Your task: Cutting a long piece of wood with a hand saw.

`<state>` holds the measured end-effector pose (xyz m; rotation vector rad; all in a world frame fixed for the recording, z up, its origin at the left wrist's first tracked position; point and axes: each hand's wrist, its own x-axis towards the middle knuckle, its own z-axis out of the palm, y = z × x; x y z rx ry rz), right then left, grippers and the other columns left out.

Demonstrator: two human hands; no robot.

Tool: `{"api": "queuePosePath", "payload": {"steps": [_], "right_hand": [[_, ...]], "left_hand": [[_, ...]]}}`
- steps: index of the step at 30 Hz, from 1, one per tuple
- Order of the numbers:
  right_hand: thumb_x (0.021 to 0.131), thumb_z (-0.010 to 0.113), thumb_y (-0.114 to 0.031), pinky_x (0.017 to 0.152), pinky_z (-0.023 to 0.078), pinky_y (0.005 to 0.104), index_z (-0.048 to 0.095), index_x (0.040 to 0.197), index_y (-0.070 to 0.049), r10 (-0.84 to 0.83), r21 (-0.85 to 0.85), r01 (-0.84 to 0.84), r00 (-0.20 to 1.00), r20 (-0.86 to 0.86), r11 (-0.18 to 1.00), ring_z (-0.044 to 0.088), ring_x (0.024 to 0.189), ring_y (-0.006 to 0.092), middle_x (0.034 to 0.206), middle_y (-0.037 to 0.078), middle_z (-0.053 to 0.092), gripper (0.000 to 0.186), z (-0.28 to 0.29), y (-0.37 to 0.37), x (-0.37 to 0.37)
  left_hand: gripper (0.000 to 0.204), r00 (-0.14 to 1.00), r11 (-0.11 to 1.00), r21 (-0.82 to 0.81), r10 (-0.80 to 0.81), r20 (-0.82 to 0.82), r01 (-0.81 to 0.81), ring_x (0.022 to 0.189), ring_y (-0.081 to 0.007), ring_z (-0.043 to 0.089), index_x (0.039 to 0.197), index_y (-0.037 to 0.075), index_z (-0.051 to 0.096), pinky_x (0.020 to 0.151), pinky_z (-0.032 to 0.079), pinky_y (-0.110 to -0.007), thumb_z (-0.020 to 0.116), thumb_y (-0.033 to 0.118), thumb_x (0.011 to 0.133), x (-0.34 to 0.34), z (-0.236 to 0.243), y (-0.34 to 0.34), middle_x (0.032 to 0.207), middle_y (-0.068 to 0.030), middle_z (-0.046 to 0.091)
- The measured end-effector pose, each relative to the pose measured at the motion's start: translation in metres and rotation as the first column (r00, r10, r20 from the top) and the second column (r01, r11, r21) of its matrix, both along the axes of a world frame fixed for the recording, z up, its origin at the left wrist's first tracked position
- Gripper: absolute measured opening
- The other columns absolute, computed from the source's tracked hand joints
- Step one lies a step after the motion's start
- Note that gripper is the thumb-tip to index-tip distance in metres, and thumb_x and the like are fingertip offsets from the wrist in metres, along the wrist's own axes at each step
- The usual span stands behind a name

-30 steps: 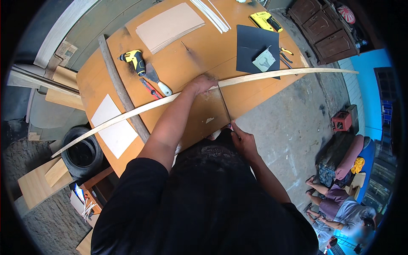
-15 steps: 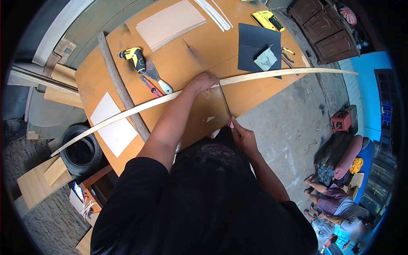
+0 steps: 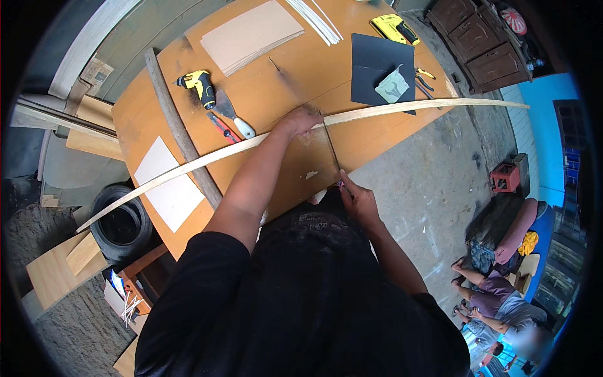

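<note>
Across the surface (image 3: 260, 97) from left to right lies a long pale wooden strip (image 3: 380, 111), with the left hand (image 3: 303, 121) clamped down on it near the middle. At the near edge, the right hand (image 3: 360, 200) is closed around the handle of a thin-bladed saw (image 3: 331, 145), whose blade reaches away to the strip just right of the left hand.

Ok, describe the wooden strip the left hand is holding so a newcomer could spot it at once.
Find the orange-brown table. The wooden strip runs across it, sticking out past both sides, with the left hand on it. It is pale and far longer than the grey-brown stick it crosses.
</note>
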<state>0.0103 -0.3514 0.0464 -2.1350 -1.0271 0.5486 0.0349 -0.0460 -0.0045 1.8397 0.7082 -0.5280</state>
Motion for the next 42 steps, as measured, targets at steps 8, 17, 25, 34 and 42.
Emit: {"api": "queuePosePath", "payload": {"steps": [8,17,25,34,42], "right_hand": [[0.090,0.061,-0.014,0.062,0.051,0.0402,0.052,0.137,-0.013,-0.021,-0.069,0.014,0.994,-0.111,0.998,0.065,0.068,0.0378,0.081,0.023,0.065,0.047,0.014,0.002,0.006],[0.091,0.059,-0.016,0.065,0.052,0.0430,0.051,0.137,-0.012,-0.009,-0.027,0.008,0.999,-0.035,1.000,0.065,0.070,0.0397,0.079,0.025,0.064,0.046,0.010,-0.009,0.000],[0.092,0.059,-0.016,0.066,0.052,0.0410,0.050,0.138,-0.013,-0.060,0.077,0.059,0.998,0.001,0.995,0.066,0.071,0.0388,0.082,0.024,0.066,0.047,-0.006,0.017,0.006],[0.089,0.063,-0.013,0.069,0.053,0.0399,0.047,0.141,-0.015,-0.053,0.017,0.054,0.996,-0.077,0.998,0.067,0.077,0.0379,0.089,0.023,0.067,0.054,0.008,-0.013,-0.003],[0.089,0.064,-0.014,0.068,0.053,0.0410,0.049,0.139,-0.014,-0.010,0.054,0.012,0.999,-0.031,0.998,0.066,0.076,0.0384,0.085,0.023,0.066,0.052,0.001,-0.016,-0.008]], "left_hand": [[0.046,1.000,1.000,0.005,-0.013,-0.028,0.013,0.062,-0.0162,0.058,0.102,0.003,0.071,0.059,0.048,-0.031,0.060,0.044,0.083,0.000,0.006,-0.002,0.079,-0.0084,0.067],[0.044,0.999,1.000,0.030,-0.001,-0.038,0.002,0.061,-0.0156,0.058,0.101,0.005,0.071,0.060,0.050,-0.031,0.059,0.044,0.085,0.002,0.001,0.000,0.078,-0.0077,0.067],[0.039,0.999,0.999,0.026,-0.041,-0.012,0.041,0.058,-0.0167,0.058,0.094,0.002,0.071,0.059,0.049,-0.033,0.056,0.037,0.087,0.002,0.000,0.004,0.076,-0.0083,0.067],[0.037,1.000,0.999,-0.036,-0.026,0.017,0.026,0.059,-0.0174,0.059,0.086,0.002,0.070,0.059,0.049,-0.033,0.057,0.036,0.086,0.004,-0.003,0.006,0.074,-0.0089,0.067],[0.040,0.999,0.999,0.004,-0.051,-0.009,0.051,0.061,-0.0168,0.059,0.090,0.003,0.071,0.059,0.049,-0.032,0.057,0.040,0.086,0.004,0.004,0.004,0.074,-0.0079,0.066]]}}
